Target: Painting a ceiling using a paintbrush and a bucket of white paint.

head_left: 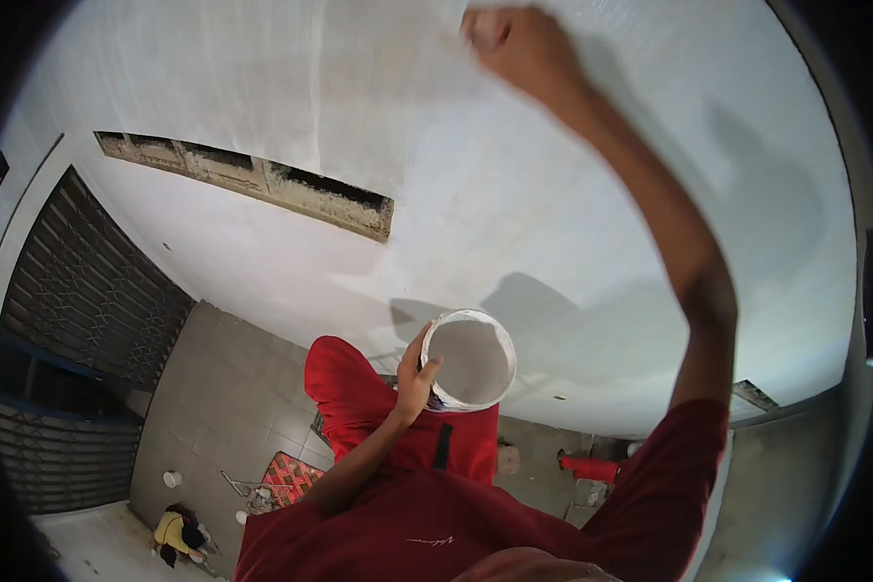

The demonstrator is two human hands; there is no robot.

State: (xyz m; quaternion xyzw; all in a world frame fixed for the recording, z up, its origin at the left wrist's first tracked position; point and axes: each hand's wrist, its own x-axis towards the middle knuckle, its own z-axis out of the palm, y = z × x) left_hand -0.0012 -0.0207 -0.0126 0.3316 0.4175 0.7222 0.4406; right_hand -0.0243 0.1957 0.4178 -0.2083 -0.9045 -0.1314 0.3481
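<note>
My left hand (414,384) grips the side of a white round bucket (511,361), thumb over the rim and fingers around the outside. Greyish-white stuff lies in the bucket, which is held in front of my red trousers (349,388). High up against the pale wall (553,213), my right arm is stretched out. Its hand (522,44) is closed, slightly smeared by motion; whatever the fingers hold, if anything, cannot be made out.
A long rough-edged slot (252,184) cuts into the wall. Far below are the tiled floor (199,398), a folding metal gate (97,281), a red patterned mat (291,478) and a small white pail (172,478). A person in yellow (175,532) crouches at lower left.
</note>
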